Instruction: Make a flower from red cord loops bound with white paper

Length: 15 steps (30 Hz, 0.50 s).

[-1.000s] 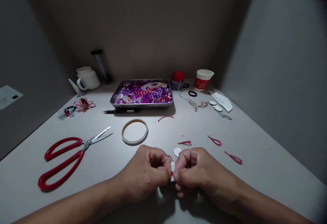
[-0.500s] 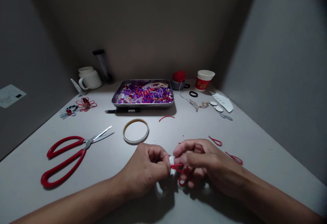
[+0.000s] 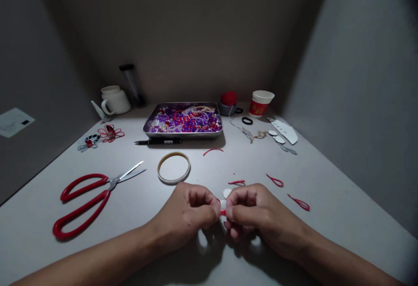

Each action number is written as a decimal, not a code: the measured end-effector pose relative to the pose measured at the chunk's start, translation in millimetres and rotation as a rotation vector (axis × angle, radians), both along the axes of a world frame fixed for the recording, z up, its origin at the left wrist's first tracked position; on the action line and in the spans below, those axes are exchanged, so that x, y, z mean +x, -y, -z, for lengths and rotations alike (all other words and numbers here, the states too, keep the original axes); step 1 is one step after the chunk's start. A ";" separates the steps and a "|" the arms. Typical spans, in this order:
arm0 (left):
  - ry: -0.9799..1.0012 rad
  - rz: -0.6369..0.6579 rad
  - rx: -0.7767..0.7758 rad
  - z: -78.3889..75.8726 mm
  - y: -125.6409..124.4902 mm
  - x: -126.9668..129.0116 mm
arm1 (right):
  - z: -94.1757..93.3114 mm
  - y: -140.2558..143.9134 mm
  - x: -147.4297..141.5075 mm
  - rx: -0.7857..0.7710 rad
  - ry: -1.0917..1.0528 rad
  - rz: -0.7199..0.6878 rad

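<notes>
My left hand [image 3: 189, 214] and my right hand [image 3: 253, 214] meet fingertip to fingertip low over the grey table [image 3: 326, 199]. Between them they pinch a small white disc [image 3: 223, 205] with a red cord loop [image 3: 223, 212] pressed against it. Another white disc [image 3: 227, 193] lies on the table just behind my fingers. Loose red cord loops [image 3: 274, 180] lie to the right of my right hand.
Red-handled scissors [image 3: 88, 196] lie at the left, a tape ring [image 3: 173, 167] in the middle. Farther back are a black pen [image 3: 158, 141], a metal tray of purple and red beads [image 3: 183, 122], a white mug [image 3: 114, 100], a paper cup [image 3: 260, 102] and finished cord flowers [image 3: 109, 132].
My right hand reached forward over the table with the red loop half a second ago. It has drawn back, and both hands pinch the disc and cord together again.
</notes>
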<state>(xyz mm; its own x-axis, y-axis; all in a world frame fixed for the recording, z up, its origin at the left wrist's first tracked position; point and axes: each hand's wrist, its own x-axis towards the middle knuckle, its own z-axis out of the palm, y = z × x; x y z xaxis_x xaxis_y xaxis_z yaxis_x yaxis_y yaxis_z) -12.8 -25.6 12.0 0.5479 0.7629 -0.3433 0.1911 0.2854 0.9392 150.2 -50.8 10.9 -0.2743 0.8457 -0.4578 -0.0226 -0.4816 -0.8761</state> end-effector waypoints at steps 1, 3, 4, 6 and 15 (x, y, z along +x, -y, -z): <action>0.015 0.005 -0.001 -0.5 -0.6 -1.2 | 0.2 -0.3 0.8 0.000 0.006 0.005; 0.032 0.016 0.000 -0.9 -1.4 -2.8 | 0.0 -0.7 1.6 0.003 0.023 0.006; 0.032 0.023 -0.001 -0.5 -1.5 -3.0 | -0.3 -0.8 1.5 0.008 0.030 0.005; 0.020 0.035 0.008 1.0 -1.4 -2.5 | -1.2 -0.5 0.7 0.017 0.036 0.002; -0.106 0.009 0.017 3.2 -1.8 0.8 | 1.4 -0.3 -0.3 0.072 0.069 -0.053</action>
<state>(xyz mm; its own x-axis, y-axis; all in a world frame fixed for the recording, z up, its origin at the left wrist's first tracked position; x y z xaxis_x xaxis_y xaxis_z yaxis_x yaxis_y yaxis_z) -12.0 -23.8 8.9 0.5158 0.7643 -0.3870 0.2924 0.2675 0.9181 149.9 -50.6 9.5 -0.2891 0.8624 -0.4155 0.0630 -0.4160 -0.9072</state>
